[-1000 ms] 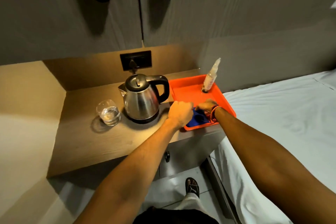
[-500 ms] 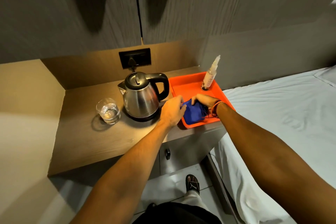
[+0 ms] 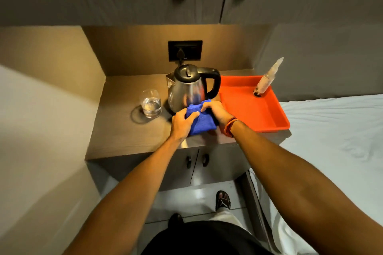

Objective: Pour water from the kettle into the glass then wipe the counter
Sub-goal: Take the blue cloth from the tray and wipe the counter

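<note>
A steel kettle [image 3: 187,91] with a black lid and handle stands on its base at the back of the wooden counter [image 3: 124,130]. Left of it is a glass [image 3: 151,103] part full of water. A folded blue cloth [image 3: 200,122] is held just in front of the kettle, over the counter. My left hand [image 3: 182,123] grips its left side and my right hand [image 3: 215,111] grips its right side. Whether the cloth touches the counter I cannot tell.
An orange tray [image 3: 248,109] sits on the counter's right end with a spray bottle [image 3: 267,78] upright in its far corner. A wall socket [image 3: 185,50] with the kettle's plug is behind. A white bed [image 3: 335,141] lies right; cupboard doors [image 3: 196,163] below.
Both hands have lifted the blue cloth out of the orange tray and carried it left, to the counter in front of the kettle. The camera has tilted further down.
</note>
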`<state>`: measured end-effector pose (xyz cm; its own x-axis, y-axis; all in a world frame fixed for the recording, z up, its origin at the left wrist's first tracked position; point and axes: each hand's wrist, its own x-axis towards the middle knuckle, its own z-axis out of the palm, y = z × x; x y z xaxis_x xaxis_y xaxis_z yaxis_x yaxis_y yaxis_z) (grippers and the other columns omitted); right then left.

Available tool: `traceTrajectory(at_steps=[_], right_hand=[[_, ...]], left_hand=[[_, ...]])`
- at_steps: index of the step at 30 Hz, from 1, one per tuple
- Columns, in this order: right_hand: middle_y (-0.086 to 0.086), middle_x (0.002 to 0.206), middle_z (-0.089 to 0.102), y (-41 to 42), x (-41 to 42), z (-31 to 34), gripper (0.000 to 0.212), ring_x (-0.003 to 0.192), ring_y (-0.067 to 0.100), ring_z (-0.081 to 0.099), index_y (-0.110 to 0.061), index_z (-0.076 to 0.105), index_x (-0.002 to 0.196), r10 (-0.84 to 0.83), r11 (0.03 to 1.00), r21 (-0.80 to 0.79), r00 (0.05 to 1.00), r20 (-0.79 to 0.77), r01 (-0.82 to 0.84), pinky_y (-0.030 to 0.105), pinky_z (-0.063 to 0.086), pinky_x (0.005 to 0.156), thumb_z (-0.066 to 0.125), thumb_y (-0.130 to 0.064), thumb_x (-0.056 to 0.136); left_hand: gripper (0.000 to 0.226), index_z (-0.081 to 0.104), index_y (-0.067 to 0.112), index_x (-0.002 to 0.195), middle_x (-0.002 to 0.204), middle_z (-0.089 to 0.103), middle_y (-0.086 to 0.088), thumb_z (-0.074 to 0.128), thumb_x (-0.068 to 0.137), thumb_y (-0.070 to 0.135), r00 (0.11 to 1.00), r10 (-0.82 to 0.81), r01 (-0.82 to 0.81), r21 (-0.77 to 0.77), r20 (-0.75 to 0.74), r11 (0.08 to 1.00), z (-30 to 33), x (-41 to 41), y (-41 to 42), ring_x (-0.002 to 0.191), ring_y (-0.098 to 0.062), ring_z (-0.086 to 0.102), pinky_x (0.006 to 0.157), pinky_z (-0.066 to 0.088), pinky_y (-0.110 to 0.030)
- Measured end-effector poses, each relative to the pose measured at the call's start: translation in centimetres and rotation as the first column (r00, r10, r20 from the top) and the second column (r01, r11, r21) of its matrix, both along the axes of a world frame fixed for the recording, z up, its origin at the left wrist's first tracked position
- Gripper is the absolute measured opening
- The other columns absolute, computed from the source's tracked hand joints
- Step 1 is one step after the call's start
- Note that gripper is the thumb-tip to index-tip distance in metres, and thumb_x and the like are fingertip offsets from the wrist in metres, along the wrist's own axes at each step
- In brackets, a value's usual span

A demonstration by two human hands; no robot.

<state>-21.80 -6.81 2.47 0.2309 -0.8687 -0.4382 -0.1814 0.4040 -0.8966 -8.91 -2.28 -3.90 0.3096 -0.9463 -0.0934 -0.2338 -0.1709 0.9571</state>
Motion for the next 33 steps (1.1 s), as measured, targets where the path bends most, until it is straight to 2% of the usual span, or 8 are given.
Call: traceTrajectory(at_steps=[4, 8, 12, 15, 19, 23, 26, 33], right_hand=[[0.009, 0.094, 0.057, 3.0, 4.2, -4.0, 0.033, 0.082, 0.02, 0.053, -0.005, 0.053, 0.099, -0.059, 0.996, -0.067, 0.987, -0.152, 0.05, 0.035, 0.049, 0.068, 0.067, -0.012, 0.07], [0.017, 0.123, 0.055, 5.4, 7.3, -6.5, 0.047, 0.106, 0.034, 0.058, 0.0, 0.042, 0.121, 0.045, 0.939, -0.284, 0.887, -0.46, -0.194, 0.045, 0.052, 0.093, 0.066, -0.016, 0.083], [0.017, 0.124, 0.054, 7.1, 8.6, -7.5, 0.041, 0.107, 0.037, 0.058, -0.005, 0.052, 0.127, -0.15, 0.645, -0.494, 0.537, -0.83, -0.583, 0.044, 0.051, 0.083, 0.056, -0.021, 0.09], [0.022, 0.14, 0.056, 7.8, 8.3, -8.9, 0.048, 0.129, 0.04, 0.056, 0.0, 0.053, 0.138, -0.167, 0.363, -0.529, 0.505, -0.847, -0.767, 0.048, 0.049, 0.105, 0.05, -0.025, 0.098], [0.008, 0.168, 0.021, 8.0, 7.7, -11.1, 0.071, 0.157, 0.025, 0.017, -0.013, 0.017, 0.161, 0.088, 0.408, -0.36, 0.429, -0.899, -0.839, 0.044, 0.013, 0.129, 0.02, -0.056, 0.104], [0.003, 0.17, 0.013, 8.0, 7.8, -11.7, 0.071, 0.159, 0.021, 0.009, -0.018, 0.01, 0.162, 0.087, 0.42, -0.37, 0.442, -0.893, -0.829, 0.046, 0.01, 0.129, 0.016, -0.058, 0.104], [0.001, 0.17, 0.013, 7.8, 7.7, -12.2, 0.07, 0.159, 0.019, 0.008, -0.018, 0.01, 0.162, 0.087, 0.428, -0.389, 0.466, -0.881, -0.816, 0.047, 0.009, 0.13, 0.016, -0.057, 0.104], [-0.001, 0.169, 0.019, 7.4, 8.2, -12.8, 0.067, 0.158, 0.018, 0.012, -0.02, 0.016, 0.162, 0.065, 0.44, -0.433, 0.509, -0.858, -0.786, 0.033, -0.009, 0.123, 0.018, -0.055, 0.105]], left_hand=[[0.027, 0.065, 0.004, 0.102, 0.093, 0.072, -0.013, 0.077, 0.079, 0.012, 0.986, 0.11, -0.114, 0.028, 0.122, 0.993, -0.9, 4.0, 3.2, 0.084, -0.027, 0.065, 0.075, 0.053, -0.041], [0.037, 0.062, 0.014, 0.11, 0.105, 0.07, -0.006, 0.076, 0.081, 0.031, 0.925, 0.08, -0.129, 0.107, 0.372, 0.986, -1.8, 6.9, 5.8, 0.094, -0.026, 0.066, 0.075, 0.051, -0.034], [0.043, 0.061, 0.013, 0.116, 0.117, 0.063, -0.008, 0.072, 0.086, 0.042, 0.838, 0.073, -0.142, 0.088, 0.54, 0.986, -3.0, 8.0, 6.9, 0.109, -0.025, 0.06, 0.089, 0.052, -0.038], [0.045, 0.059, 0.012, 0.121, 0.123, 0.06, -0.008, 0.067, 0.089, 0.043, 0.781, 0.177, -0.233, 0.015, 0.598, 0.972, -2.9, 9.1, 6.3, 0.117, -0.027, 0.055, 0.091, 0.049, -0.038], [0.079, 0.045, 0.014, 0.14, 0.141, 0.051, -0.011, 0.077, 0.078, 0.049, 0.807, 0.324, -0.392, 0.037, 0.494, 0.919, -1.6, 11.7, 3.7, 0.129, -0.028, 0.049, 0.1, 0.046, -0.039], [0.116, 0.024, 0.016, 0.157, 0.156, 0.039, -0.01, 0.091, 0.066, 0.041, 0.911, 0.292, -0.342, 0.136, 0.291, 0.93, 0.1, 12.8, 0.3, 0.142, -0.03, 0.04, 0.111, 0.044, -0.047], [0.11, 0.029, 0.015, 0.154, 0.152, 0.045, -0.011, 0.094, 0.065, 0.023, 0.938, 0.317, -0.335, 0.134, 0.139, 0.933, 0.2, 12.0, -1.6, 0.14, -0.031, 0.046, 0.11, 0.047, -0.043], [0.081, 0.053, 0.013, 0.132, 0.132, 0.064, -0.007, 0.095, 0.064, 0.026, 0.896, 0.387, -0.399, 0.011, 0.219, 0.917, -0.4, 12.5, -1.2, 0.123, -0.025, 0.061, 0.094, 0.054, -0.03]])
